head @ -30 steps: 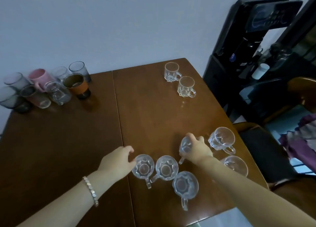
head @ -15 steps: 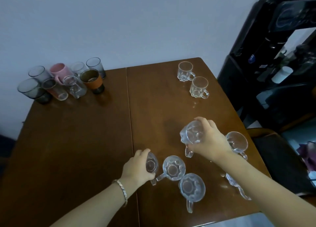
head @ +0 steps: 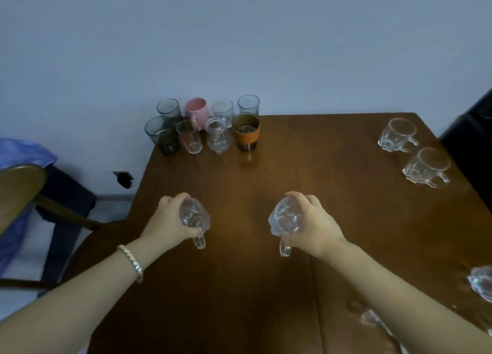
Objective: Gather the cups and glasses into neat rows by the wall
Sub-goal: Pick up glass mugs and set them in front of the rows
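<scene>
My left hand point(head: 170, 221) grips a clear glass mug point(head: 193, 216) held above the brown table point(head: 306, 154), its handle pointing down toward me. My right hand point(head: 312, 224) grips a second clear glass mug point(head: 284, 219) the same way. Against the wall at the table's far left corner stand two rows of cups: a pink mug point(head: 197, 111), an orange-banded cup point(head: 246, 134), a dark tumbler point(head: 161, 134) and several clear glasses. Two clear mugs point(head: 398, 135) point(head: 427, 167) stand at the far right. Another clear mug point(head: 482, 284) shows at the right edge.
A wooden chair point(head: 24, 183) with blue cloth stands left of the table. A dark appliance point(head: 468, 140) is at the far right. A seam runs down the tabletop near the front. The grey-blue wall point(head: 239, 47) backs the table.
Both hands have lifted a clear mug off the near right cluster and carried it left and forward. My view has swung left, bringing the rows of cups toward the centre.
</scene>
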Demonstrator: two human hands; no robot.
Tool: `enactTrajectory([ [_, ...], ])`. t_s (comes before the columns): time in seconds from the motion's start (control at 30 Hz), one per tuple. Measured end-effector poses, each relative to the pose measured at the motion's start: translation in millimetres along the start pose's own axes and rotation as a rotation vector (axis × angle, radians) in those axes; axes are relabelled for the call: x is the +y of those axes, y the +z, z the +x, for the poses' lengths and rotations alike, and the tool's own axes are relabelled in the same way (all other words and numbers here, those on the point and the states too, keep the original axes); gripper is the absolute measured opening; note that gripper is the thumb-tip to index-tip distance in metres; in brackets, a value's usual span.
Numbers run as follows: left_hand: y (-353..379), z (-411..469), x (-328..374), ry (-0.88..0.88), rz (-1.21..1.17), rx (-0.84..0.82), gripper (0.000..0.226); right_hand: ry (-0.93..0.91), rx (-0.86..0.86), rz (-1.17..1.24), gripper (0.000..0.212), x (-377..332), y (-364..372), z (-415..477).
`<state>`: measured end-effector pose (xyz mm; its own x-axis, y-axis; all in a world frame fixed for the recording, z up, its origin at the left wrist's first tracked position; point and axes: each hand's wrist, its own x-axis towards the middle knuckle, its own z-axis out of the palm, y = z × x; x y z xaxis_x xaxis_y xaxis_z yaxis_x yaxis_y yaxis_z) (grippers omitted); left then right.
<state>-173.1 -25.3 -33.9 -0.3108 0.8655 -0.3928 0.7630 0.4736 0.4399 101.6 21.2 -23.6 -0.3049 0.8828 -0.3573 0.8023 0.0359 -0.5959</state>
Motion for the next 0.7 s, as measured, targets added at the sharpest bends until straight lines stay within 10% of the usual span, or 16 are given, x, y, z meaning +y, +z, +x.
enactTrajectory([
  [0.7,-88.5,217.7,-117.9,0.153,-0.074,0.017,0.087,0.064,-0.047,-0.128,0.092,-201.5,135.3,231.3],
])
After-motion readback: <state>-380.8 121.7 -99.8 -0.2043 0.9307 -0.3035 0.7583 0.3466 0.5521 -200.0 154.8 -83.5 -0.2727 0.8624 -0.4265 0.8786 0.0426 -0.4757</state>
